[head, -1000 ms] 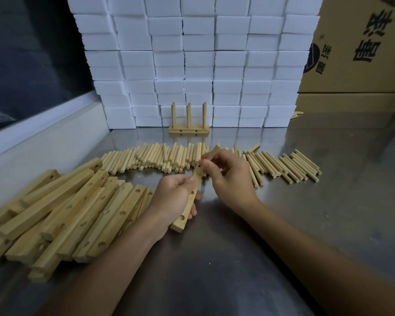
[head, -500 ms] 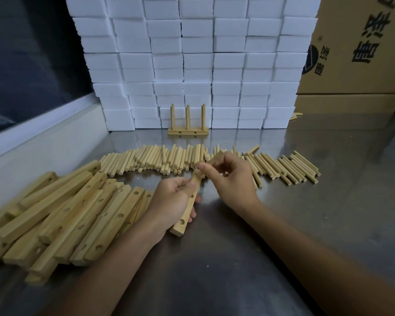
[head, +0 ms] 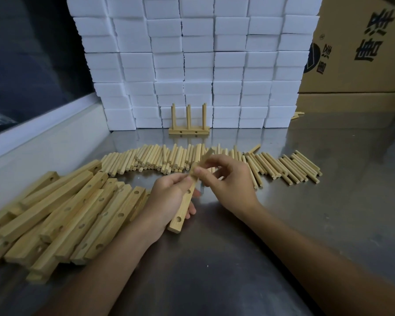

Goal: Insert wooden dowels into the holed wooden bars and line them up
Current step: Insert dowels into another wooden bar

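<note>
One finished bar is stood at the worktop's far edge; a second bar, gripped by left hand, is fed a dowel pinched by right hand; many bars remain unfilled.

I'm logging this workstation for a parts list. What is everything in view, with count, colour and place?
Finished bar with dowels: one, tan, three upright dowels, standing at the foot of the foam blocks.
Loose dowels: a long row, too many to count, light tan, lying across the table's middle.
Holed bars: a pile, uncounted, tan, on the table's left.
Held bar: one, tan, tilted, gripped by the left hand.
Held dowel: one, tan, at the bar's upper end.
Foam blocks: a stacked wall, white, at the back.
Cardboard boxes: brown, back right.
Table: grey metal.
Left hand: grips the bar.
Right hand: pinches the dowel.
</note>
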